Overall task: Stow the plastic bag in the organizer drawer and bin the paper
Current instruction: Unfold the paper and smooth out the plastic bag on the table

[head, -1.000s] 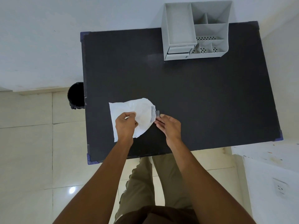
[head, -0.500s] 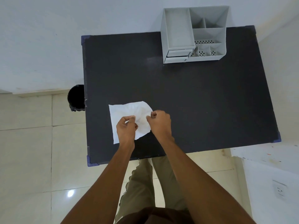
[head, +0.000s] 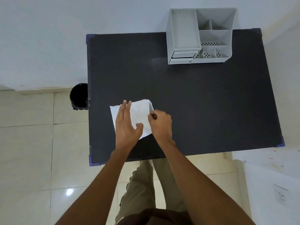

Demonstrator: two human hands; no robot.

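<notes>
A crumpled white paper [head: 139, 114] lies on the black table [head: 194, 103] near its front left. My left hand [head: 126, 125] rests flat on the paper, fingers spread. My right hand [head: 160, 124] is closed at the paper's right edge, pinching a small clear plastic bag [head: 151, 108] that pokes out there; most of the bag is hidden. The grey desk organizer [head: 201, 36] stands at the table's far edge, its small drawer [head: 184, 54] at the front left, slightly pulled out.
A black bin [head: 78, 96] stands on the tiled floor against the table's left side. A white wall runs behind the table and a white ledge [head: 267, 159] sits to the right. My legs are below the table's front edge.
My left hand has let go of the paper's fold and now lies flat and open on it. My right hand stays pinched at the paper's right edge.
</notes>
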